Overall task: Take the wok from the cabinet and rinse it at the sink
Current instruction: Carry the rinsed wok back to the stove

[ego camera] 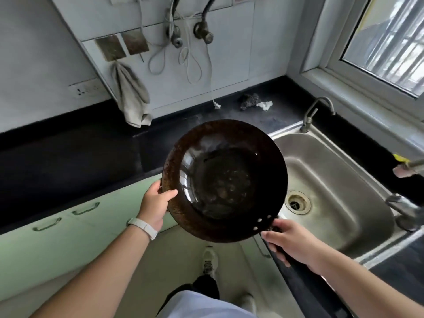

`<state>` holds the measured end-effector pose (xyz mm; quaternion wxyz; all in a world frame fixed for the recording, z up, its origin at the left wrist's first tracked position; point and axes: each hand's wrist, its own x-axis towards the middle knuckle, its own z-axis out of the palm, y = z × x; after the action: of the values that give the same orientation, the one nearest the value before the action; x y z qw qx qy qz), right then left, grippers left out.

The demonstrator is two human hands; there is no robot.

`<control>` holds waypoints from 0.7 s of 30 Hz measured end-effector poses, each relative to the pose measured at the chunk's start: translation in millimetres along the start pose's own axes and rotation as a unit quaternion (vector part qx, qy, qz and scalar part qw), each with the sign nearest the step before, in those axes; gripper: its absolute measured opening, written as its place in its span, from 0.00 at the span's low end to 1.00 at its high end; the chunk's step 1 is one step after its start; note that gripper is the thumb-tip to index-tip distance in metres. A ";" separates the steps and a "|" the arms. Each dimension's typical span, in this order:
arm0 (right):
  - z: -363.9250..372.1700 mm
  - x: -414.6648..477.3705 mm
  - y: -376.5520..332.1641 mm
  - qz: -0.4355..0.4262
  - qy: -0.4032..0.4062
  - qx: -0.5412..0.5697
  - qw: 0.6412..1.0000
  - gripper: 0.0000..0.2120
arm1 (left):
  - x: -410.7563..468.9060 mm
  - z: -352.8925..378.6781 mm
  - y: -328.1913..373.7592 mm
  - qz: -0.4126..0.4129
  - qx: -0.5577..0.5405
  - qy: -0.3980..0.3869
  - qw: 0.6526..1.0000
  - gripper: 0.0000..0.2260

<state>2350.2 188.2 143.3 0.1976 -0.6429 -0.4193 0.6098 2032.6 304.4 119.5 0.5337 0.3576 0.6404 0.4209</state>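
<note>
A dark, rust-edged wok (223,180) is held in the air in front of me, its bowl facing up toward the camera. It hangs over the counter edge, just left of the steel sink (339,193). My left hand (153,205) pinches the wok's left rim, thumb on the inside. My right hand (291,243) is wrapped around the dark handle at the wok's lower right. The sink basin is dry, with its drain (297,202) showing. A small tap (317,111) stands at the sink's far corner and a larger faucet (406,210) at its right side.
The black counter (80,152) runs left and behind the wok. A grey cloth (133,97) hangs on the wall. A scourer (249,101) lies on the counter behind the sink. Pale green cabinets with handles (66,216) are below. A window (385,40) is at upper right.
</note>
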 end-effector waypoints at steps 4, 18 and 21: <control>26.1 11.2 -15.2 -0.018 -0.041 -0.043 0.998 0.05 | -23.7 -41.1 -6.7 -0.024 -0.061 0.053 0.996 0.13; 171.1 46.5 -86.0 -0.030 -0.121 -0.134 0.983 0.06 | -47.5 -212.7 -27.8 -0.028 -0.121 0.142 0.982 0.13; 228.3 54.3 -102.7 -0.031 -0.124 -0.145 0.981 0.06 | -39.7 -265.3 -29.7 -0.026 -0.131 0.155 0.979 0.14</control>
<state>2097.5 230.3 147.7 0.0676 -0.5705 -0.5446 0.6110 1778.1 215.0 127.4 0.4807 0.1980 0.6636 0.5379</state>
